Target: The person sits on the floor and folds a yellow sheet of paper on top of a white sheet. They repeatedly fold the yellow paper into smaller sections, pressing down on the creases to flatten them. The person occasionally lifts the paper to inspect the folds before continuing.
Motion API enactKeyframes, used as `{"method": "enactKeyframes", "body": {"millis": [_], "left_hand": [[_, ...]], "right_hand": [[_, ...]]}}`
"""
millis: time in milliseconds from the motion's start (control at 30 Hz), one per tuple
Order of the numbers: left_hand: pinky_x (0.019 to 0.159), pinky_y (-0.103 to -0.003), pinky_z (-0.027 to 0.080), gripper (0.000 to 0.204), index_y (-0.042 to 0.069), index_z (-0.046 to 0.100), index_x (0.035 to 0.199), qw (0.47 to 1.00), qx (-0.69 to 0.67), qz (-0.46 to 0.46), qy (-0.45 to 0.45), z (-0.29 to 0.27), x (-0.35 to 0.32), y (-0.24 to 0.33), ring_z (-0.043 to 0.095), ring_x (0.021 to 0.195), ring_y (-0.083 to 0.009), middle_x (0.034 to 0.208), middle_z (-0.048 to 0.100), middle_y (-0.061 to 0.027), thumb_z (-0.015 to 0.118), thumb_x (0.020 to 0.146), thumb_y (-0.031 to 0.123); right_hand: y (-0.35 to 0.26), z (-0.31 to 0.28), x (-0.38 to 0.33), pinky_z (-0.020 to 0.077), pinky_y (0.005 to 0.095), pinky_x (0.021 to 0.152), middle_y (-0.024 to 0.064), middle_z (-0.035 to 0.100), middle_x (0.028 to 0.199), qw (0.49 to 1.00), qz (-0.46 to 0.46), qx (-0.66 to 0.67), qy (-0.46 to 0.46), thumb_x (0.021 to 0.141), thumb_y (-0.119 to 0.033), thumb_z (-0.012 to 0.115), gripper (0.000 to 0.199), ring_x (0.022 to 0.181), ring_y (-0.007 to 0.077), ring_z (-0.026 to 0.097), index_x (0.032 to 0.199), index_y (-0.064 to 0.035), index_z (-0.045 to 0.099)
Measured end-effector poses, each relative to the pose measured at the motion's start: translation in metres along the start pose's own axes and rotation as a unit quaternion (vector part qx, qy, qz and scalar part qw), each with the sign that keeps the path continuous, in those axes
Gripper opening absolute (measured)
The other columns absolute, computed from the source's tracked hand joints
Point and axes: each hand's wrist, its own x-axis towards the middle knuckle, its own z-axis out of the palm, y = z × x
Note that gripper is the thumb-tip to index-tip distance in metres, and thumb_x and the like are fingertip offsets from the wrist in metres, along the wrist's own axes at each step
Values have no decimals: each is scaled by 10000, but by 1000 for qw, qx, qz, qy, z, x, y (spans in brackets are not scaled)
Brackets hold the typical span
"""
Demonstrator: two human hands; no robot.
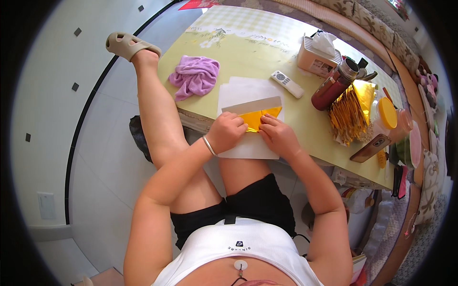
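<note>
Between my hands is a shiny gold foil paper (251,120), partly folded, with a slanted upper edge. My left hand (227,134) pinches its left side, fingers closed. At its right side, the fingers of my right hand (278,135) are closed on the paper too. The fingertips cover parts of the folds. Under the foil lie white paper sheets (245,87), reaching over the table's near edge. A greyish strip (261,102) shows just beyond the gold paper; I cannot tell whether it belongs to it.
On the table (200,45) lie a purple cloth (195,76) and a white remote (287,84). Rightward stand a tissue box (312,58), a dark red thermos (334,86), a stack of folded gold papers (347,114), a yellow-lidded jar (387,113) and a phone (370,148).
</note>
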Motion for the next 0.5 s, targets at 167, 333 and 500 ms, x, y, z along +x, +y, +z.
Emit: {"method": "enactKeyframes", "body": {"millis": [167,333,500], "left_hand": [[767,-388,514,150,50,721,852,987,-140,-75,29,-6,2,0,644,821,-287,881,697,-76,711,706,16],[846,-362,498,125,47,744,827,945,-249,-208,44,-4,-20,-29,630,892,-261,916,718,-69,719,719,-11],[845,-373,492,117,47,742,811,944,-241,-224,23,4,-16,-33,609,935,-270,896,704,-63,789,732,118]], "right_hand": [[-4,23,-10,448,490,1075,228,661,1226,992,-33,-64,104,914,-119,650,225,1234,403,586,1079,33,655],[-18,12,-11,434,493,1082,223,648,1257,994,-29,-61,81,902,-186,702,319,1247,409,576,1139,14,627],[-29,13,3,455,490,1038,215,642,1262,994,51,-13,98,836,-248,780,323,1223,409,584,1012,-12,648]]}}
